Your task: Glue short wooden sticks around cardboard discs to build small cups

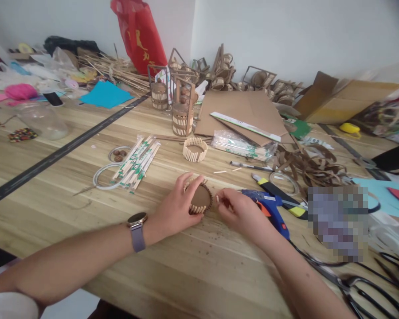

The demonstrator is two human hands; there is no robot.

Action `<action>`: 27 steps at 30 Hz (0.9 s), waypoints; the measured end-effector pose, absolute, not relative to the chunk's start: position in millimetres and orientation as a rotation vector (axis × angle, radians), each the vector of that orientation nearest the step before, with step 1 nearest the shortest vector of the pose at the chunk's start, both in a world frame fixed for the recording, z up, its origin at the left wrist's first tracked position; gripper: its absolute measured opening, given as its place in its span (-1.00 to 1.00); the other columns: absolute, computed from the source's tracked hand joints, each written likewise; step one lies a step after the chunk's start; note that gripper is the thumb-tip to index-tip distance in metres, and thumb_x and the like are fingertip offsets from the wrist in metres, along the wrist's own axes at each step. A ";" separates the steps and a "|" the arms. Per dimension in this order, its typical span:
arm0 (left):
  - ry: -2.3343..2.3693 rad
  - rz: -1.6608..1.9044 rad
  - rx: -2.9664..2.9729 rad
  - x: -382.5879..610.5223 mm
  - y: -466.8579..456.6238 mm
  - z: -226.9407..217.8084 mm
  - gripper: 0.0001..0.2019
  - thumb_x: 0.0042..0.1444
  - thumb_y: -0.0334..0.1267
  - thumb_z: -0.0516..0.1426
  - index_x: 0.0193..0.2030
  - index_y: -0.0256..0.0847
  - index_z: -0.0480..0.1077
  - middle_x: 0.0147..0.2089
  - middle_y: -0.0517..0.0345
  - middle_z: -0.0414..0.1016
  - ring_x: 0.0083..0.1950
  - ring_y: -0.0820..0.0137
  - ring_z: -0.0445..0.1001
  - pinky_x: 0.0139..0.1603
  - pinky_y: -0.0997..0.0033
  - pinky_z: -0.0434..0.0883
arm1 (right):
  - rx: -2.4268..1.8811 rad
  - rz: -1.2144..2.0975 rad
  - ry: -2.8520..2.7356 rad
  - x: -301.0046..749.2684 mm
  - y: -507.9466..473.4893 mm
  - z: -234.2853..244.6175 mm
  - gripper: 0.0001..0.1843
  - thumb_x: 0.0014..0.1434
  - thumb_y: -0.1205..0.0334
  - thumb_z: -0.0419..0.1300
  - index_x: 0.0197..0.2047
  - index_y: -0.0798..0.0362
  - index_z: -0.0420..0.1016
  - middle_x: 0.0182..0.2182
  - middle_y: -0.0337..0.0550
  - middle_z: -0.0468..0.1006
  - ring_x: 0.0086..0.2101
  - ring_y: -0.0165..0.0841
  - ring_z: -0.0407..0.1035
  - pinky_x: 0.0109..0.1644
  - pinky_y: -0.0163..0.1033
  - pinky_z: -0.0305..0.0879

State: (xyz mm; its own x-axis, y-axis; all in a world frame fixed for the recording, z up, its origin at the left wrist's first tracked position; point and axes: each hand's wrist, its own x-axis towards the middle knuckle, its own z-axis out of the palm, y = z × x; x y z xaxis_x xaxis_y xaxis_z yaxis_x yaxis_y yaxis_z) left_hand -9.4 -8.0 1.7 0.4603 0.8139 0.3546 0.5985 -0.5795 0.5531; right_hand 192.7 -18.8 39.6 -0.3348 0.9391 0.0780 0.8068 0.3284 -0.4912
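Observation:
My left hand (pixel 171 204), with a watch (pixel 137 219) on the wrist, is curved around a small round cardboard basket (pixel 202 196) on the wooden table. Short pale stick pieces stand along part of its rim; the side facing my right hand shows bare corrugated edge. Just right of it, my right hand (pixel 236 210) pinches a short piece of wooden stick (pixel 217 199), apart from the rim. Beyond them sits a similar ring of short sticks (pixel 195 149). Two loose stick pieces (pixel 220 172) lie nearby. A blue glue gun (pixel 274 212) rests beside my right hand.
Wrapped chopsticks (pixel 138 164) and tape rolls (pixel 103 176) lie at left. Finished little baskets with tall handles (pixel 182 116) stand behind, near cardboard sheets (pixel 239 106). A utility knife (pixel 282 197), brown strips (pixel 306 164) and scissors (pixel 355 285) crowd the right.

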 end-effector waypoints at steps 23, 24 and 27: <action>1.154 0.873 2.349 -9.4 -7.7 2.0 -0.14 -0.02 -0.39 0.27 0.37 -0.09 -0.08 0.32 -0.19 -0.01 0.38 -0.01 0.08 0.33 -0.14 0.22 | -1.254 0.528 -2.422 181.7 -26.2 33.3 -0.83 0.22 0.47 0.12 -0.24 0.06 0.48 -0.33 -0.13 0.57 -0.29 -0.31 0.46 -0.23 -0.27 0.36; 1.152 0.874 2.355 -9.4 -7.6 1.7 -0.13 -0.02 -0.39 0.27 0.37 -0.08 -0.09 0.32 -0.18 -0.01 0.39 -0.01 0.07 0.33 -0.13 0.22 | -1.240 0.502 -2.441 181.8 -26.1 32.4 -0.83 0.22 0.47 0.11 -0.23 0.06 0.48 -0.32 -0.12 0.57 -0.28 -0.30 0.46 -0.21 -0.25 0.37; 1.153 0.879 2.364 -9.4 -7.1 0.6 -0.14 0.00 -0.38 0.26 0.38 -0.06 -0.09 0.33 -0.17 -0.03 0.39 -0.01 0.06 0.32 -0.14 0.23 | -1.207 0.445 -2.476 182.1 -25.9 30.1 -0.84 0.25 0.46 0.10 -0.21 0.10 0.48 -0.32 -0.08 0.54 -0.27 -0.27 0.45 -0.21 -0.22 0.38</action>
